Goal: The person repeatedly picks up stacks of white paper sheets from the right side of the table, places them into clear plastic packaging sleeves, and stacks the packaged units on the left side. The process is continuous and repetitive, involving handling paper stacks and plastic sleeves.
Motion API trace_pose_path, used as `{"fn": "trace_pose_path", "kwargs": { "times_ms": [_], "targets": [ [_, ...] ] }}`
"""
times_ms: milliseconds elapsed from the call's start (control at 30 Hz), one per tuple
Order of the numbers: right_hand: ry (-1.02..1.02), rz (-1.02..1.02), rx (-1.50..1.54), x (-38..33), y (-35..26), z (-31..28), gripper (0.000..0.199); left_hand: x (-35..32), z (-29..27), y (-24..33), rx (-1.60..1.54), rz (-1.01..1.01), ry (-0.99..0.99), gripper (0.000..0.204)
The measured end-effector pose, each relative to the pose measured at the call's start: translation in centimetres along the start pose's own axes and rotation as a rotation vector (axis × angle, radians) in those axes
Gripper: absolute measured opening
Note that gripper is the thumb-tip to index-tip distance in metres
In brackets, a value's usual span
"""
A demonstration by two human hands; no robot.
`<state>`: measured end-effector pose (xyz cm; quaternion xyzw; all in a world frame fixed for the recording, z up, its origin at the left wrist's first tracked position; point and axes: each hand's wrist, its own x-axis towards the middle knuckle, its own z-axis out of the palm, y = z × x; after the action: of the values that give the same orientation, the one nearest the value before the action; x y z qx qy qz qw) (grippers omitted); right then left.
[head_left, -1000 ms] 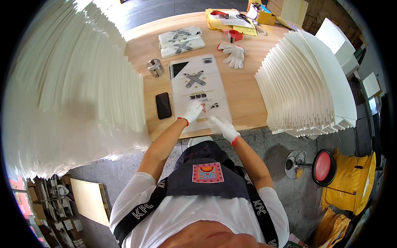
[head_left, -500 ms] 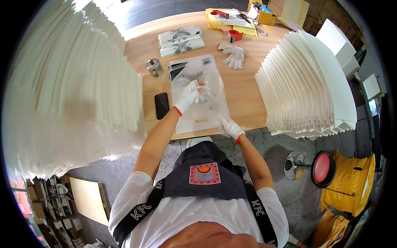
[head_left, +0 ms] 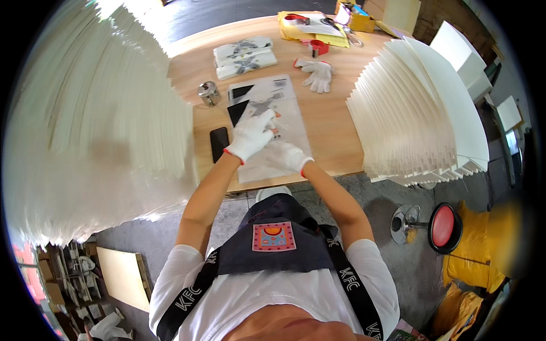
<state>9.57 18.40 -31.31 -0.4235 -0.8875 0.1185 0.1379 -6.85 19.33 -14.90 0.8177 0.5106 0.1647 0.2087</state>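
Observation:
Both hands wear white knit gloves with red cuffs, over a flat stack of clear plastic bags (head_left: 253, 170) with black and grey print. My left hand (head_left: 251, 138) lies on the upper bag, fingers apart and bare fingertips showing at the thumb side. Just beside it, my right hand (head_left: 289, 157) reaches in from the right, its slightly blurred fingers stretched flat over the bag's lower part. Left of the bags are a black phone (head_left: 219, 144) and a metal can (head_left: 209, 94).
Tall stacks of white sheets flank the table, one at left (head_left: 96, 119) and one at right (head_left: 406, 113). Farther back lie folded printed bags (head_left: 244, 57), a spare glove (head_left: 316, 75), a red tape dispenser (head_left: 318, 48) and yellow envelopes (head_left: 290, 33). A red-seated stool (head_left: 445, 228) stands at right.
My right hand has moved from the bags' lower right corner up and left, next to my left hand. My left hand has shifted slightly down-left and its fingers have spread.

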Motion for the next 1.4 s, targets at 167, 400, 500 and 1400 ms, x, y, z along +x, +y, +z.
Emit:
{"fn": "trace_pose_path", "kwargs": {
  "times_ms": [167,400,500,1400],
  "targets": [
    [-0.149,0.189,0.379,-11.6,-5.5,-16.0,0.033,-0.8,-1.7,0.9,0.321,0.250,0.416,0.049],
    [0.838,0.138,-0.460,-25.3,-7.0,-33.2,0.019,2.2,-3.2,9.7,0.013,0.516,0.418,0.051],
    [0.742,0.520,-0.618,-27.7,-5.4,-37.8,0.026,3.6,-1.7,13.0,-0.196,0.559,0.161,0.045],
    [0.632,0.492,-0.096,-31.3,-3.1,-35.9,0.046,7.5,-7.3,19.9,-0.755,0.231,-0.542,0.028]
  ]
}}
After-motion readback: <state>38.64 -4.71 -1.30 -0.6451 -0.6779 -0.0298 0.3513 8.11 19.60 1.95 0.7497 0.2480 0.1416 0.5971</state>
